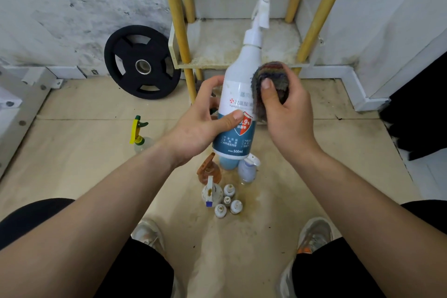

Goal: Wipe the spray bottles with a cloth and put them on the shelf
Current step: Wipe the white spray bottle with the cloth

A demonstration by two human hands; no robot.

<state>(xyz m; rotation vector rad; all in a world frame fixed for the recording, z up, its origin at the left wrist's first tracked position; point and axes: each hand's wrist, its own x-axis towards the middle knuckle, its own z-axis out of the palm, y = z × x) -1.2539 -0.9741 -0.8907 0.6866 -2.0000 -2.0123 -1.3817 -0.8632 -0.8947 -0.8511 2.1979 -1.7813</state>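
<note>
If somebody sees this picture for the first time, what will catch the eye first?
The tall white spray bottle at the centre, gripped by the left hand while the right hand presses a dark cloth on it. Next, the black weight plate leaning on the wall at left.

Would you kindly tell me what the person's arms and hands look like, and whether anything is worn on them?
The left forearm and right forearm are bare, with no sleeve in view. The left hand and right hand wear no gloves. No ring, watch or wristband shows on either. The visible thumbnails are short and unpainted.
</note>
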